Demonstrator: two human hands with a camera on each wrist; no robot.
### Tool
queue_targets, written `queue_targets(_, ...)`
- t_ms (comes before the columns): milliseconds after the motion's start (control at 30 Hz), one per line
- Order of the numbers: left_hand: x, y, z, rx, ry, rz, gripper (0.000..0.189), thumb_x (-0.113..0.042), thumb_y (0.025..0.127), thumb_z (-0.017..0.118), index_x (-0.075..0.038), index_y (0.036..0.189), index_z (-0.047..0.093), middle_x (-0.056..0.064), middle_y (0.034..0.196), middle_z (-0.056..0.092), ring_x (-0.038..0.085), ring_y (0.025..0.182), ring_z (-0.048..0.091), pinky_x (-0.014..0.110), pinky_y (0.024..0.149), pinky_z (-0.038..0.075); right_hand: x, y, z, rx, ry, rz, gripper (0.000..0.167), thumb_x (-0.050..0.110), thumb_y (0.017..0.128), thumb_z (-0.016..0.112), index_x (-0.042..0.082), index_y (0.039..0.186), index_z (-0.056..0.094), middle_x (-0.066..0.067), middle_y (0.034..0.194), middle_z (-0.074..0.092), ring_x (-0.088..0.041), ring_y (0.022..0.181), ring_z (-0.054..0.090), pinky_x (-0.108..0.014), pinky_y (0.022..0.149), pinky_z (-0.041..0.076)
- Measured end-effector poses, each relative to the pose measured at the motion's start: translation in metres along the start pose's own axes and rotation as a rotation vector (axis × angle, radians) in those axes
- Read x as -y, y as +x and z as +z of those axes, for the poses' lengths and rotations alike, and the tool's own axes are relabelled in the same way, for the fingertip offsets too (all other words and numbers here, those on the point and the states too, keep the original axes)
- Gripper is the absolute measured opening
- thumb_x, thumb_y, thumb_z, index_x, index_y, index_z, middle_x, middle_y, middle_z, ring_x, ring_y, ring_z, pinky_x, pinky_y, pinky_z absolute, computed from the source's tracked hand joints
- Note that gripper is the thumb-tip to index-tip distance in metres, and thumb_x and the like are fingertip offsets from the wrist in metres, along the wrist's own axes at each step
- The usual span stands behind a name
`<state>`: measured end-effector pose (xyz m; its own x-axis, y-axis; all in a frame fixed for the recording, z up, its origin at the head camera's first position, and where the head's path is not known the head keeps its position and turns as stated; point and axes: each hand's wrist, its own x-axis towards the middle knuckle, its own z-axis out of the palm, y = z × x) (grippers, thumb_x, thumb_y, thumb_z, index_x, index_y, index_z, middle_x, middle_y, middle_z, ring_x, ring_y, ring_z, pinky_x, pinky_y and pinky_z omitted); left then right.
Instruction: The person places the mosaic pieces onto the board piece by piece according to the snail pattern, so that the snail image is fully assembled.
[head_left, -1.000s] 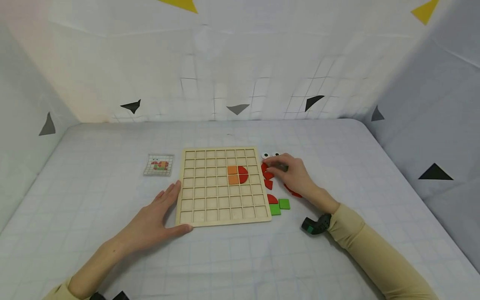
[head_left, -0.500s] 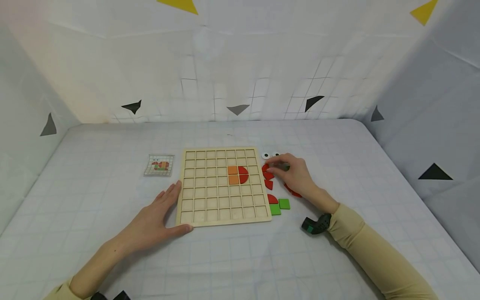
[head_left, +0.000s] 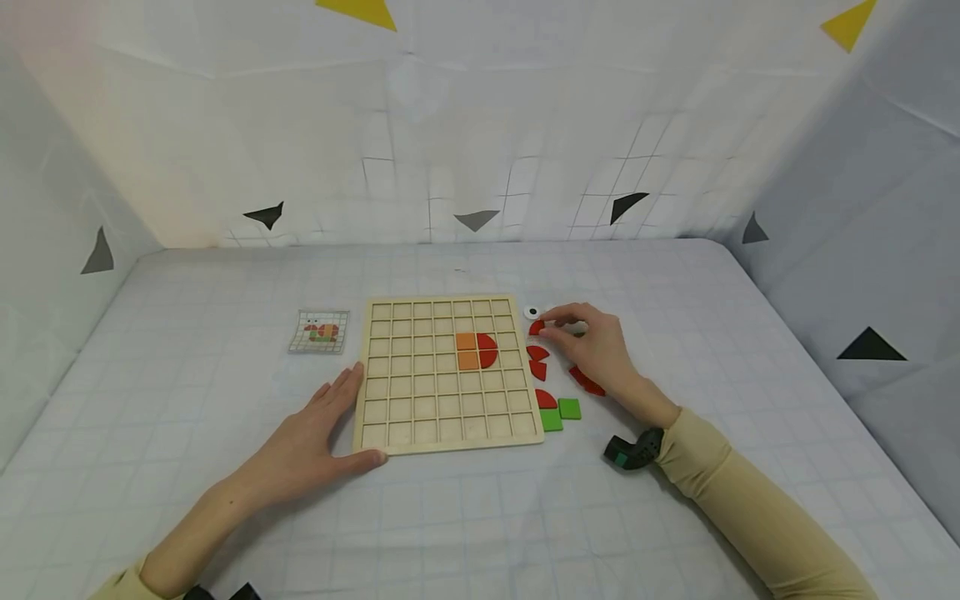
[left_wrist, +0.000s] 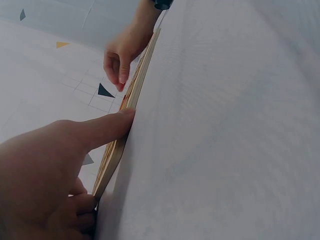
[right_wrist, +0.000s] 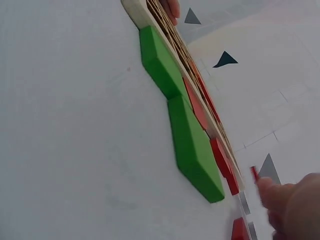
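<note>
My right hand point(head_left: 596, 342) pinches a red quarter-circle tile point(head_left: 536, 327) between thumb and fingertips, just off the right edge of the wooden grid board point(head_left: 412, 408). In the right wrist view that tile shows edge-on at the fingertips, raised. My left hand point(head_left: 300, 437) rests at the board's near left corner. Its thumb touches the near edge and its outstretched fingers touch the left side. Two orange squares point(head_left: 467, 351) and two red quarter-circles point(head_left: 487, 351) sit in the board's cells. More red tiles point(head_left: 537, 369) lie beside the board, below my right hand.
Two green squares point(head_left: 569, 408) lie by the board's right side, with a red tile point(head_left: 547, 400) above them. A larger red piece point(head_left: 586, 382) is under my right wrist. An eye disc point(head_left: 532, 312) lies behind my fingertips. A pattern card point(head_left: 323, 332) lies left.
My right hand has shifted slightly right and drawn one red quarter-circle away from the other red tiles. It now covers the second eye disc. My left hand has stayed put.
</note>
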<state>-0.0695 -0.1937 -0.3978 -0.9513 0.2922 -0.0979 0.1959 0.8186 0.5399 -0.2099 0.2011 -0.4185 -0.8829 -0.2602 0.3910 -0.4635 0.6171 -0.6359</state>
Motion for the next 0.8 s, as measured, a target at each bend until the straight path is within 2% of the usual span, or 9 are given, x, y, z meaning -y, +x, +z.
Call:
queue_targets(67, 0.0, 0.0, 0.0, 0.001, -0.003, 0.002, 0.113, -0.07, 0.08, 0.068, -0.017, 0.162, 0.012, 0.014, 0.166, 0.02, 0.047, 0.148, 0.022, 0.067, 0.113, 0.028, 0.007, -0.001, -0.001, -0.014, 0.014, 0.04, 0.024, 0.024, 0.088, 0.079, 0.015, 0.11, 0.075, -0.002, 0.103, 0.073, -0.016, 0.093, 0.062, -0.027, 0.074, 0.051)
queue_targets(167, -0.001, 0.0, 0.0, -0.001, -0.005, 0.005, 0.113, -0.07, 0.08, 0.068, -0.017, 0.162, 0.012, 0.013, 0.166, 0.02, 0.046, 0.148, 0.022, 0.067, 0.113, 0.028, 0.023, -0.001, 0.003, 0.018, 0.061, 0.061, 0.023, 0.025, 0.088, 0.079, 0.015, 0.109, 0.075, -0.002, 0.102, 0.072, -0.017, 0.095, 0.061, -0.03, 0.078, 0.05)
queue_targets(300, -0.001, 0.0, 0.0, -0.003, -0.005, 0.005, 0.112, -0.07, 0.081, 0.068, -0.017, 0.162, 0.012, 0.014, 0.166, 0.02, 0.047, 0.148, 0.022, 0.067, 0.114, 0.027, 0.042, -0.001, 0.016, 0.086, 0.11, 0.01, 0.022, 0.022, 0.087, 0.079, 0.013, 0.107, 0.076, -0.001, 0.097, 0.072, -0.016, 0.092, 0.063, -0.033, 0.078, 0.053)
queue_targets(433, -0.001, 0.0, -0.001, -0.004, -0.009, 0.008, 0.112, -0.069, 0.081, 0.068, -0.017, 0.162, 0.012, 0.015, 0.166, 0.02, 0.048, 0.148, 0.022, 0.068, 0.113, 0.028, 0.054, 0.001, 0.032, 0.094, 0.118, -0.038, 0.021, 0.022, 0.086, 0.08, 0.013, 0.104, 0.076, 0.001, 0.091, 0.072, -0.012, 0.085, 0.064, -0.029, 0.068, 0.054)
queue_targets(567, 0.0, -0.001, 0.0, -0.001, -0.015, 0.006, 0.111, -0.068, 0.081, 0.069, -0.018, 0.162, 0.012, 0.014, 0.166, 0.02, 0.047, 0.148, 0.022, 0.068, 0.113, 0.027, 0.064, 0.006, 0.044, 0.102, 0.148, -0.004, 0.02, 0.022, 0.085, 0.081, 0.013, 0.103, 0.076, 0.001, 0.093, 0.075, -0.012, 0.086, 0.065, -0.029, 0.071, 0.052)
queue_targets(667, 0.0, -0.001, 0.0, -0.002, -0.015, 0.006, 0.111, -0.068, 0.08, 0.07, -0.019, 0.162, 0.012, 0.013, 0.166, 0.02, 0.047, 0.148, 0.022, 0.068, 0.113, 0.028, 0.07, 0.01, 0.053, 0.129, 0.163, 0.031, 0.018, 0.022, 0.086, 0.08, 0.013, 0.102, 0.076, 0.002, 0.096, 0.074, -0.012, 0.09, 0.066, -0.03, 0.079, 0.056)
queue_targets(800, 0.0, -0.001, 0.0, -0.004, -0.015, 0.006, 0.111, -0.068, 0.08, 0.07, -0.019, 0.162, 0.013, 0.013, 0.166, 0.021, 0.047, 0.148, 0.023, 0.068, 0.112, 0.028, 0.075, 0.015, 0.064, 0.136, 0.127, 0.018, 0.016, 0.02, 0.086, 0.08, 0.013, 0.1, 0.077, 0.003, 0.097, 0.074, -0.013, 0.093, 0.064, -0.031, 0.081, 0.056)
